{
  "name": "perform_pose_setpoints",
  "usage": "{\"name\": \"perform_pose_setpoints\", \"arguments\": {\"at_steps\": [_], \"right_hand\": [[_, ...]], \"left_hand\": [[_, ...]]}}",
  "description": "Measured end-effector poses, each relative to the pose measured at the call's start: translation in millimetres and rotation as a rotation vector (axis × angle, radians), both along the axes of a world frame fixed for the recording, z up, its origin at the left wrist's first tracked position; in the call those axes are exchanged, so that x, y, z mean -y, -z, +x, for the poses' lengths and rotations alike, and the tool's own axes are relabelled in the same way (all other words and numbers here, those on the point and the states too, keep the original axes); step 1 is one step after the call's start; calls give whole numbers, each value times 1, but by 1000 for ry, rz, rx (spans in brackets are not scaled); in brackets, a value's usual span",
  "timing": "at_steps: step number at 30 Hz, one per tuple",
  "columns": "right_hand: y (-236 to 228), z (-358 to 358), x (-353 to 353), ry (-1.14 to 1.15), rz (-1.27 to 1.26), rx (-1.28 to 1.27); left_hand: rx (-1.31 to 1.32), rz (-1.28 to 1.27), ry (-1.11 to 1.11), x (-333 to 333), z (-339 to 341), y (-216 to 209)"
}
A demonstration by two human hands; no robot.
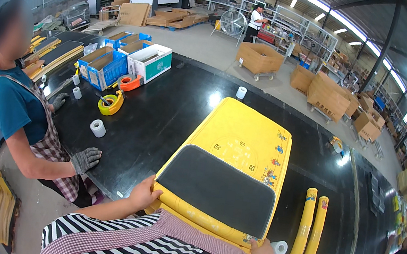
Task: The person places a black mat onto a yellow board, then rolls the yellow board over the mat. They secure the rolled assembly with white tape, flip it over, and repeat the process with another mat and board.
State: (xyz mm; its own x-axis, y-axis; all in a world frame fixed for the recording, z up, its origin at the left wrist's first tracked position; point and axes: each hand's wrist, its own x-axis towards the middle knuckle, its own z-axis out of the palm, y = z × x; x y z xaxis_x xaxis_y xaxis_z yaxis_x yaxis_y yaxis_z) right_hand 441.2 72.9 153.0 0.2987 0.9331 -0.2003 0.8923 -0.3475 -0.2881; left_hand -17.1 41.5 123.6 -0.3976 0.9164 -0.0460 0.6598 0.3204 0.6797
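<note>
A yellow mat (245, 127) with cartoon figures along its right side lies across the black table before me. A dark grey panel with rounded corners (218, 187) covers its nearer half. The near edge is curled into a roll (196, 214) close to my body. My left hand (143, 193) grips the left end of this roll, thumb on top. At the right end my right hand (261, 253) has its fingers closed on the edge; part of that hand is hidden. A small white roll (279, 248) stands just beside my right hand.
Two rolled yellow mats (304, 235) lie on the black table (165, 106) to the right. Tape dispensers (111, 103), white rolls (98, 128) and boxes (149, 62) stand left and back. A co-worker's gloved hand (86, 160) rests on the left edge.
</note>
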Motion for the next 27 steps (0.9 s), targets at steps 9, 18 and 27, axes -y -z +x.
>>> {"name": "perform_pose_setpoints", "arguments": {"at_steps": [9,18,27], "right_hand": [[28,14,0,-89,132,-32],[33,17,-1,-109,112,-3],[19,16,1,-104,40,-35]], "left_hand": [[67,27,-23,2,-4,9],[221,242,-53,14,0,29],[0,117,-5,11,-11,28]]}}
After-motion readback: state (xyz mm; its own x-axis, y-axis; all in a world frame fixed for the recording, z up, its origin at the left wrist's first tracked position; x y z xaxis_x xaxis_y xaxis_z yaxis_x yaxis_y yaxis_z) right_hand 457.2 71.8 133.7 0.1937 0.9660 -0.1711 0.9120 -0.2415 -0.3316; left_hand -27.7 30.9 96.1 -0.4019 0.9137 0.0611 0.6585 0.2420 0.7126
